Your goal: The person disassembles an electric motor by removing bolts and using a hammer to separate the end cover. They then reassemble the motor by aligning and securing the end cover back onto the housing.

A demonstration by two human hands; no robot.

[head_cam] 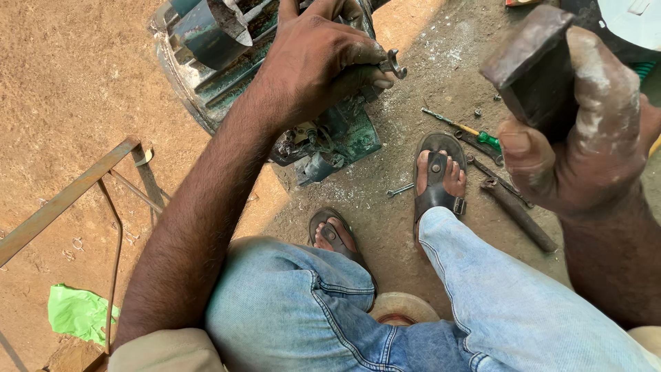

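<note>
Head view: two hands at a green motor housing on dirt ground.
Left hand closed on a small metal wrench end, resting against the housing. Right hand raised, gripping a dark metal block. Green-handled screwdriver and pliers beside the sandalled right foot.
</note>
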